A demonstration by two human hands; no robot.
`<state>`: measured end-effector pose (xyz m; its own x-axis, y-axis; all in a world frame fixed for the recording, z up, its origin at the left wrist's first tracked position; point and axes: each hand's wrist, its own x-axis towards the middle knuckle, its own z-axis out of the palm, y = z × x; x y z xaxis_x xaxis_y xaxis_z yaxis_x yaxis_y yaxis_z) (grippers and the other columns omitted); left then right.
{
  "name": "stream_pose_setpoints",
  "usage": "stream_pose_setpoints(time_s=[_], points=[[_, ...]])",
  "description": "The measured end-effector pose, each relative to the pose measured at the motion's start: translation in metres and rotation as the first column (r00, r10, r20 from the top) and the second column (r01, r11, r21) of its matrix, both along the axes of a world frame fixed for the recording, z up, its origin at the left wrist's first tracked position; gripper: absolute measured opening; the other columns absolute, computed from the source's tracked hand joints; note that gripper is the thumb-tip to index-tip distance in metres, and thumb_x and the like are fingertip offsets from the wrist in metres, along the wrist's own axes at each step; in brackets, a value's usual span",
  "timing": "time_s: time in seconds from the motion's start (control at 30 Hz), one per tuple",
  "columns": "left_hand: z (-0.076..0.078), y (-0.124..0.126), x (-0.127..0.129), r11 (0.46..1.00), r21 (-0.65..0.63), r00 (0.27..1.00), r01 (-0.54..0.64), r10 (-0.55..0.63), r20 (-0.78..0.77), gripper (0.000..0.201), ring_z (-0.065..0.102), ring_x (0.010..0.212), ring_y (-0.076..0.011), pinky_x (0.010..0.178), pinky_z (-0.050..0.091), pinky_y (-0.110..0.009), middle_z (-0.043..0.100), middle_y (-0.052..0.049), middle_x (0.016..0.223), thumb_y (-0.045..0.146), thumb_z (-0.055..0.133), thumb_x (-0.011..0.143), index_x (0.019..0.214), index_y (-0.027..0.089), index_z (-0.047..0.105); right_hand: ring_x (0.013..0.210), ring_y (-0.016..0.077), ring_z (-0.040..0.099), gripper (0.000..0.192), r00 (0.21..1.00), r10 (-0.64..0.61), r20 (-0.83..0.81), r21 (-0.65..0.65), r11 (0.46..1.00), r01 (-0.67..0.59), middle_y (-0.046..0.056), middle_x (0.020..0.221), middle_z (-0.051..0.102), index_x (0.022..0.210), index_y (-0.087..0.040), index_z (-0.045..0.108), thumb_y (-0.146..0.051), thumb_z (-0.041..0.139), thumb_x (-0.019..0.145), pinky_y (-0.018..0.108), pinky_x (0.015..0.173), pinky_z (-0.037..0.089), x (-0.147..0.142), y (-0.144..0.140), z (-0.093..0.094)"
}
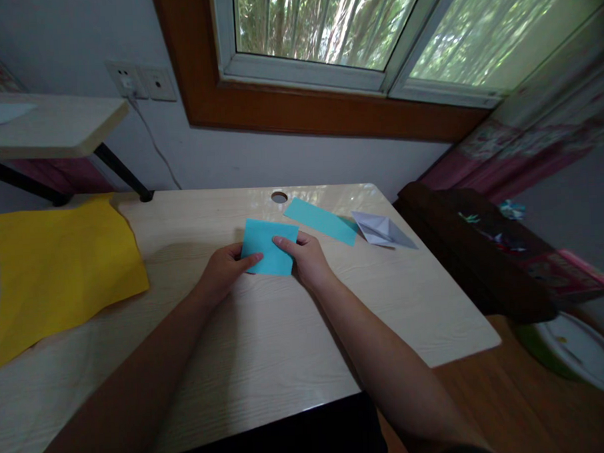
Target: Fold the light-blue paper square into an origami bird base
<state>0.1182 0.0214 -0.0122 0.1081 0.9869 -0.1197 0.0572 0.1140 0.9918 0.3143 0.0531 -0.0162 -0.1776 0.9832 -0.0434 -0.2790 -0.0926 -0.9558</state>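
1. Spanning everything below the grip, the pale wooden desk (267,335) bears the work; a yellow sheet (58,270) lies flat well to the left of the grip.
2. A turquoise paper (269,246) is pinched between both hands, lifted at its far edge, near the desk's middle. Its long axis is judged to run away from the person, slightly tilted right (the lower edge is hidden by fingers).
3. The left hand (222,271) is closed on the near-left corner, thumb on top; the right hand (307,258) is closed on the right edge.
4. For a clean fold, edges should be matched before any crease is pressed.
5. Beyond the grip, to the right, a turquoise strip (322,220) and a folded white paper (382,229) are laid.
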Motion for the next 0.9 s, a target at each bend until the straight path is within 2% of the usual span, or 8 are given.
stream_pose_setpoints(time_s=[0.13,0.23,0.33,0.47,0.73,0.9], points=[[0.001,0.0,-0.001,1.0,0.01,0.998,0.025,-0.024,-0.063,0.043,0.071,0.076,-0.0239,0.072,0.055,-0.034,0.078,-0.006,0.089,0.053,0.08,0.073,0.095,0.016,0.078,0.065,0.0142,0.055,0.028,0.983,-0.181,-0.023,0.062,0.981,0.182,-0.003,0.067,0.064,0.067,-0.021,0.069,-0.044,0.086,0.07,0.029,0.066,0.047,0.004,0.005,0.004],[0.003,0.0,0.0,0.999,0.019,0.995,0.031,-0.029,-0.094,0.04,0.069,0.069,-0.0214,0.065,0.053,-0.03,0.076,-0.004,0.08,0.053,0.08,0.074,0.088,0.016,0.077,0.066,0.0141,0.053,0.029,0.964,-0.264,-0.01,0.084,0.961,0.264,-0.002,0.068,0.062,0.066,-0.022,0.069,-0.046,0.084,0.071,0.029,0.066,0.045,0.006,0.007,0.006],[0.005,0.0,0.0,0.999,0.011,0.997,0.039,-0.038,-0.074,0.037,0.068,0.065,-0.0201,0.063,0.054,-0.03,0.074,-0.003,0.074,0.052,0.08,0.073,0.083,0.017,0.076,0.066,0.0141,0.052,0.029,0.964,-0.266,-0.019,0.099,0.959,0.267,-0.002,0.069,0.061,0.068,-0.022,0.069,-0.047,0.082,0.074,0.029,0.065,0.043,0.007,0.008,0.006],[0.004,0.001,0.001,0.999,-0.02,0.999,0.049,-0.049,0.007,0.036,0.071,0.066,-0.0206,0.065,0.058,-0.031,0.075,-0.003,0.078,0.05,0.082,0.072,0.086,0.018,0.075,0.062,0.0135,0.047,0.03,0.953,-0.302,-0.025,0.096,0.948,0.303,-0.003,0.065,0.056,0.068,-0.022,0.067,-0.048,0.079,0.076,0.029,0.061,0.039,0.008,0.009,0.004],[0.003,0.001,0.001,0.998,-0.035,0.999,0.053,-0.053,0.001,0.035,0.071,0.063,-0.0196,0.066,0.058,-0.031,0.075,-0.005,0.068,0.051,0.081,0.075,0.074,0.018,0.069,0.061,0.0131,0.044,0.032,0.913,-0.407,-0.026,0.13,0.904,0.407,-0.004,0.063,0.052,0.068,-0.022,0.065,-0.049,0.079,0.076,0.029,0.061,0.038,0.013,0.014,0.0],[0.004,0.001,0.001,1.0,-0.019,1.0,0.009,-0.009,0.018,0.034,0.072,0.065,-0.0207,0.068,0.059,-0.033,0.075,-0.005,0.071,0.049,0.082,0.075,0.075,0.018,0.069,0.062,0.0127,0.049,0.032,0.954,-0.29,-0.072,0.04,0.955,0.293,-0.004,0.066,0.057,0.071,-0.022,0.065,-0.049,0.08,0.074,0.027,0.061,0.042,0.01,0.013,0.004]])
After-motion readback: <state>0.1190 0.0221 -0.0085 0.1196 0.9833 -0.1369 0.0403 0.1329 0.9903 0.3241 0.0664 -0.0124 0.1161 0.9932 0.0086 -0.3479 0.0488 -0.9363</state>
